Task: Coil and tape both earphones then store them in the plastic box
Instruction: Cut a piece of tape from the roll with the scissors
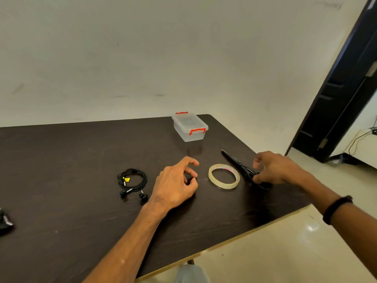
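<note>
The right hand [273, 170] is at the handles of the black scissors [242, 169], which lie on the dark counter [81, 231]. Its fingers curl around the handle end, so it seems to be holding them, but the blades are flat on the counter. The left hand [177, 180] hovers just left of the roll of clear tape [224, 176]. Its fingers are loosely bent, and I cannot see anything in them.

One pair of black earphones [132, 183] lies coiled on the counter, left of the left hand, with a small yellow tag on the wire. I cannot tell if it is taped. Something black sits at the far left edge [5, 221]; it may be the other pair, but it is cut off.

I think the step now is cutting tape. To do it well, find the loose end of the tape first, pull out a short bit, and snip it clean. Keep the sticky side off the counter so it does not fold on itself.

The plastic box [189, 127] stands at the back of the counter. Its lid is on, with both red clips down. It looks see-through and I see nothing inside
</note>
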`<state>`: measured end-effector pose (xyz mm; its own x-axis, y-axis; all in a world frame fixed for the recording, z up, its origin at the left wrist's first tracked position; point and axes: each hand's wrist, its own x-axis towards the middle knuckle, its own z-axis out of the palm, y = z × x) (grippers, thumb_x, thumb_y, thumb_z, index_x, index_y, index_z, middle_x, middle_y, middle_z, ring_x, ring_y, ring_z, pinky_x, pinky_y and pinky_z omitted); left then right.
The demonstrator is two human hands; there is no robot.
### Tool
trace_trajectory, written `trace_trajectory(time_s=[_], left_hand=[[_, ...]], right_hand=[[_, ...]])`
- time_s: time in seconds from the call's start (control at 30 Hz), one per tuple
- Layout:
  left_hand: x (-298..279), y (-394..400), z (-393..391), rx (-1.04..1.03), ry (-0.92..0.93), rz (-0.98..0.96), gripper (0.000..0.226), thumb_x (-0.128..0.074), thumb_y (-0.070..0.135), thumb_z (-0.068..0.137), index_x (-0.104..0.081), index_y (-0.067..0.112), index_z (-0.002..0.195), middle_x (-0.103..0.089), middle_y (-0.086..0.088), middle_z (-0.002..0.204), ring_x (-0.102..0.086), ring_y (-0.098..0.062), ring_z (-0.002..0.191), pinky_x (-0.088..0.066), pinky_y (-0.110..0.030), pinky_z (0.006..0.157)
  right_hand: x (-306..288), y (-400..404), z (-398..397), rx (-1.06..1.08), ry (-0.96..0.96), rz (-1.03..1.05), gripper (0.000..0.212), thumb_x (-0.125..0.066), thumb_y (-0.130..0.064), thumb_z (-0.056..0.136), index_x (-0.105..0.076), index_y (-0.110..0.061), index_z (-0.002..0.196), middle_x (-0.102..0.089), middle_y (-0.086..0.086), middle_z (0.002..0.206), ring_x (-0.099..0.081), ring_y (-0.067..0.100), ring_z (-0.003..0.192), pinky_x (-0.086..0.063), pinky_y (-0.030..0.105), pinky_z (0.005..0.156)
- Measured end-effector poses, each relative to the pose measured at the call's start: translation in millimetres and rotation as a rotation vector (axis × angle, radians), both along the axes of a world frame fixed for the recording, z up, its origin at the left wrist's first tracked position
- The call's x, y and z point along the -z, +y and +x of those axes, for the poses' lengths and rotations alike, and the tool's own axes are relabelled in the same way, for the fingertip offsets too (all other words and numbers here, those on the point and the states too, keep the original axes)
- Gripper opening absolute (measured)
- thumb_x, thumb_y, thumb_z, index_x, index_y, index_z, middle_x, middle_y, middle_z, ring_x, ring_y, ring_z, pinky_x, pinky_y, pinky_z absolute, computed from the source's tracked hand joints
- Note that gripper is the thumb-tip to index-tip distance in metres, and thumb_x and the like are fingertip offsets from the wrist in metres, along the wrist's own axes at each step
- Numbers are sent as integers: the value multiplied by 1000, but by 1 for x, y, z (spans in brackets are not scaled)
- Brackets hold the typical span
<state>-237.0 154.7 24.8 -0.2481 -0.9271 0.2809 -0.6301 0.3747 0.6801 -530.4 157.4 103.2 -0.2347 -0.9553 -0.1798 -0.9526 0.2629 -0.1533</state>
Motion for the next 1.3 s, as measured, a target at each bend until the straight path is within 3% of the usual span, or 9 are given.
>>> trace_trajectory(time_s=[0.1,0.2,0.33,0.43,0.63,0.7,1.0,1.2,1.3], left_hand=[[-1,0,1,20,14,13,43,-68,24,86,-57,47,121,-72,29,97,-66,5,72,-60,-31,80],[-2,0,2,50,9,22,44,-67,24,87,-58,47,124,-73,30,99,-66,4,74,-60,-33,82],[0,-1,2,49,30,4,42,-69,24,87,-59,44,123,-72,25,96,-67,2,73,-61,-34,83],[3,-2,2,24,65,-20,39,-70,21,89,-61,41,121,-71,18,88,-67,0,72,-62,-36,82],[2,-1,2,27,40,-54,42,-70,21,88,-58,45,120,-69,19,87,-67,0,70,-62,-39,79],[3,-1,1,28,40,-63,42,-70,21,88,-57,46,120,-68,20,87,-66,0,68,-62,-38,78],[5,-3,1,34,40,-94,43,-69,21,89,-57,45,121,-68,21,87,-65,1,66,-62,-35,78],[6,-4,2,33,48,-99,42,-70,20,90,-58,44,122,-68,19,87,-66,1,66,-60,-30,75],[11,-7,1,-49,107,-117,36,-68,19,89,-60,41,116,-67,16,83,-66,-3,66,-62,-37,74]], right_hand=[[-13,9,-9,217,-612,110,28,-73,-8,94,-64,-12,120,-75,21,108,-71,26,88,-57,30,64],[-21,29,-13,324,-960,84,30,-65,-7,100,-64,-5,129,-78,23,104,-71,26,78,-54,25,52],[-26,65,9,331,-1243,-92,46,-79,-32,84,-73,-3,119,-69,12,79,-60,15,58,-43,17,34],[-30,99,37,296,-1379,-5,52,-78,-54,75,-71,-7,97,-60,16,70,-53,19,47,-47,21,38],[-20,120,72,292,-1414,245,64,-73,-67,70,-67,-6,89,-57,18,68,-49,21,43,-42,23,43],[-14,115,77,295,-1408,243,67,-75,-69,67,-66,-7,90,-58,17,70,-49,21,47,-41,23,48],[-1,93,89,376,-1510,177,76,-81,-62,64,-64,-3,111,-61,17,77,-53,19,52,-48,22,44],[6,97,87,250,-1410,158,48,-80,-41,81,-69,-5,111,-63,10,74,-55,13,52,-35,14,42],[9,106,83,201,-1310,136,41,-77,-32,87,-72,3,108,-64,13,74,-54,14,51,-34,16,39]])
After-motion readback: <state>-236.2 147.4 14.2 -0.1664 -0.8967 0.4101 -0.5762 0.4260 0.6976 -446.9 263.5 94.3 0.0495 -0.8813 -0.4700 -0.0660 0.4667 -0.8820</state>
